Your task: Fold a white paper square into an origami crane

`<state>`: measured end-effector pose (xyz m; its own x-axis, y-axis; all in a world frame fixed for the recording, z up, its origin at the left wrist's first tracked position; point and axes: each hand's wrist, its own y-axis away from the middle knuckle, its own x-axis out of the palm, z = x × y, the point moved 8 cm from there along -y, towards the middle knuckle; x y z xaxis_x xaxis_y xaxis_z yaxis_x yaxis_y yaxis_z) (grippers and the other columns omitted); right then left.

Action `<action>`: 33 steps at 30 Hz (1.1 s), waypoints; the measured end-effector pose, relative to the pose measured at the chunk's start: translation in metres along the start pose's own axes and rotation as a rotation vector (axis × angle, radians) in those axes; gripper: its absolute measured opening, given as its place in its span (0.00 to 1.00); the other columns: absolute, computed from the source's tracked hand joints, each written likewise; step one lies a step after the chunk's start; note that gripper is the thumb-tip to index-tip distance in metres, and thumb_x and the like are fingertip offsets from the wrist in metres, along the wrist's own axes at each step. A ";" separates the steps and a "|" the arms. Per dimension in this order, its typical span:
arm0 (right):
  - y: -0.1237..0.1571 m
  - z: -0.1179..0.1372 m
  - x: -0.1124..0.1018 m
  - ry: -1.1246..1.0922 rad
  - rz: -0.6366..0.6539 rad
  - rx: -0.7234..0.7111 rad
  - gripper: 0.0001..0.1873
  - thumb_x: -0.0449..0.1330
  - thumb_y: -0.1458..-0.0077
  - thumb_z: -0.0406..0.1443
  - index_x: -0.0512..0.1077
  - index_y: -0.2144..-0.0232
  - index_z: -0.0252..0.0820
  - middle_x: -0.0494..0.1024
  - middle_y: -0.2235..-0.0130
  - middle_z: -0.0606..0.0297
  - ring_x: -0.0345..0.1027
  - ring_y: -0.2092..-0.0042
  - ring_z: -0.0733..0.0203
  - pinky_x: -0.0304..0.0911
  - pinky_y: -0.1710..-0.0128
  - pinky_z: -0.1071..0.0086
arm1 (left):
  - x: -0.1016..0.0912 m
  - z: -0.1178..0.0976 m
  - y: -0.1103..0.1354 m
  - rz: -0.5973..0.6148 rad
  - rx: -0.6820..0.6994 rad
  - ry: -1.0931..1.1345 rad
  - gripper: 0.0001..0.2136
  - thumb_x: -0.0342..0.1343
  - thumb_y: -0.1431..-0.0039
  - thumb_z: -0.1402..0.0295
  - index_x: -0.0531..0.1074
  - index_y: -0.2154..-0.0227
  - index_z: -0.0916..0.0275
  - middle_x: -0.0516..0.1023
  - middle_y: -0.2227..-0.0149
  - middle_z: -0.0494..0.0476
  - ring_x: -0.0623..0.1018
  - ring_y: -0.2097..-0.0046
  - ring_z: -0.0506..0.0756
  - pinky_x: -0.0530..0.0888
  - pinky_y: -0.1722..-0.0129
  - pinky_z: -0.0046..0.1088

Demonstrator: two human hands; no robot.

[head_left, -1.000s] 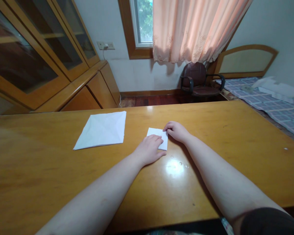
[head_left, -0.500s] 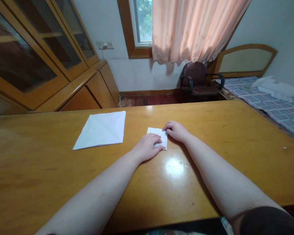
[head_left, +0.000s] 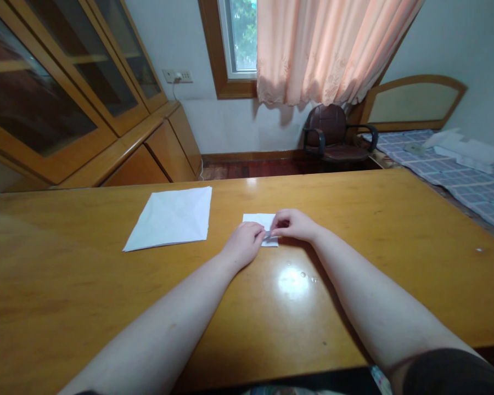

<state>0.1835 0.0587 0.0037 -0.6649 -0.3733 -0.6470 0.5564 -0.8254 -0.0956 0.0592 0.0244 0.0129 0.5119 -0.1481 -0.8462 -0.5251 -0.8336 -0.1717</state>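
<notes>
A small folded piece of white paper (head_left: 258,218) lies on the wooden table between my hands. My left hand (head_left: 245,241) is at its lower left, thumb and fingertips closed on a raised flap near the paper's middle. From the right, my right hand (head_left: 291,224) pinches the same flap, its fingers curled and thumb pressed to it. The flap looks greyish in shadow, and parts of the paper are hidden under both hands. Farther left lies a larger stack of white paper sheets (head_left: 173,216) with crease lines, touched by neither hand.
The glossy wooden table (head_left: 107,307) fills the lower view. A few clear drops (head_left: 303,274) sit on it near my right forearm. Beyond are a wooden cabinet (head_left: 107,148), a brown armchair (head_left: 329,134) and a bed with a checked cover (head_left: 444,164).
My right hand has moved from the paper's upper right corner down toward its middle. My left fingers have drawn in, and a flap now stands raised between both hands.
</notes>
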 end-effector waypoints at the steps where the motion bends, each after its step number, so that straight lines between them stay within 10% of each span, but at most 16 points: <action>1: -0.001 -0.001 0.001 0.007 0.005 0.012 0.16 0.64 0.52 0.47 0.77 0.73 0.39 0.74 0.71 0.64 0.66 0.69 0.63 0.58 0.67 0.71 | 0.000 0.001 0.000 0.000 -0.004 -0.001 0.14 0.45 0.36 0.66 0.76 0.67 0.62 0.79 0.61 0.58 0.75 0.56 0.56 0.69 0.52 0.35; 14: -0.004 -0.014 -0.010 0.250 -0.176 0.122 0.11 0.58 0.45 0.38 0.71 0.76 0.39 0.69 0.73 0.65 0.61 0.70 0.64 0.54 0.69 0.70 | -0.005 0.010 0.002 -0.069 -0.135 -0.034 0.21 0.49 0.41 0.74 0.64 0.44 0.65 0.74 0.49 0.63 0.74 0.49 0.57 0.70 0.46 0.37; 33: -0.002 -0.015 -0.016 0.204 -0.223 0.127 0.13 0.60 0.47 0.41 0.68 0.79 0.40 0.69 0.70 0.64 0.63 0.68 0.64 0.58 0.65 0.69 | 0.005 -0.004 0.001 0.077 0.025 0.022 0.18 0.50 0.41 0.73 0.71 0.49 0.59 0.75 0.49 0.58 0.73 0.48 0.56 0.69 0.45 0.36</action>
<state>0.2007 0.0732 0.0028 -0.6428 -0.0955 -0.7601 0.3329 -0.9285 -0.1648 0.0642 0.0210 0.0104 0.4842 -0.2230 -0.8461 -0.5798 -0.8059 -0.1194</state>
